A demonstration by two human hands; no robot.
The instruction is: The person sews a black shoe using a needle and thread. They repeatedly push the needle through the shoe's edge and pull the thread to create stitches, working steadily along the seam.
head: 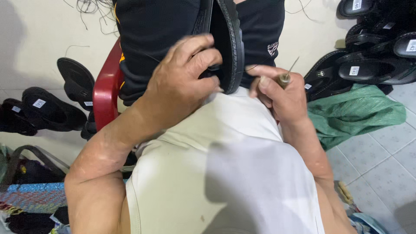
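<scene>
A black sandal (229, 43) is held upright against the lap, sole edge w/ its ribbed rim turned toward the camera. The left hand (182, 82) is closed round it, fingers curled over the strap side, thumb pressed near the rim. The right hand (277, 93) is pinched shut on a thin awl (287, 76), metal tip pointed up and right, just beside the sandal's edge; a dark thread is seen running from the rim toward that hand. Room is tight: a red chair arm (106, 89) is close on the left, a green sack (355, 112) near on the right, w/ piled black sandals (372, 65) above it. More sandals (47, 110) are lined along the left wall.
</scene>
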